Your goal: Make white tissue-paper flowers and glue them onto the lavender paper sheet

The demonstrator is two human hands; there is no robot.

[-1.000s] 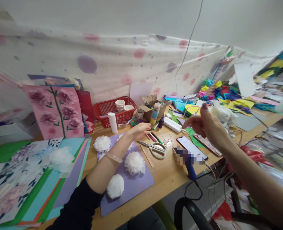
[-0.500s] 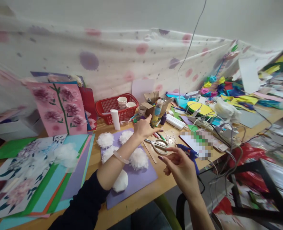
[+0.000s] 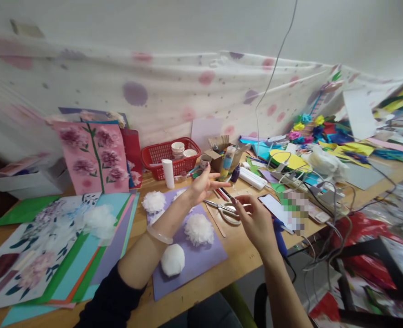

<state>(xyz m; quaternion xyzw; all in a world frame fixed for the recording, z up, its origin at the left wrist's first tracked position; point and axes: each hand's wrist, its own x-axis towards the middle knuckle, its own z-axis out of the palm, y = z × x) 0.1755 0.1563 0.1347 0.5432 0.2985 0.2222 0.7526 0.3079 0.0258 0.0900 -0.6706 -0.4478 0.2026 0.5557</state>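
Observation:
My left hand (image 3: 203,186) is stretched out over the far right corner of the purple sheet (image 3: 201,269), fingers apart and holding nothing. White ruffled flowers (image 3: 199,229) sit on the sheet, some partly covered by my left forearm, with a smoother white piece (image 3: 173,260) nearer me. My right hand (image 3: 254,221) is closed to the right of the sheet, its fingertips on a slim dark pen-like stick (image 3: 226,194). Scissors (image 3: 229,216) lie just left of my right hand. Behind it a blue glue gun (image 3: 279,237) is mostly hidden.
A red basket (image 3: 150,157) with paper cups, a white roll (image 3: 168,173), a cardboard box (image 3: 216,159) and bottles stand at the back. A phone (image 3: 276,209) and tangled cables lie right. Coloured sheets (image 3: 110,250) and a pink flower picture (image 3: 94,157) are left.
My left hand has turned and its fingers have spread out. My right hand has moved slightly up, and the dark stick now shows at its fingertips. The view has shifted a little.

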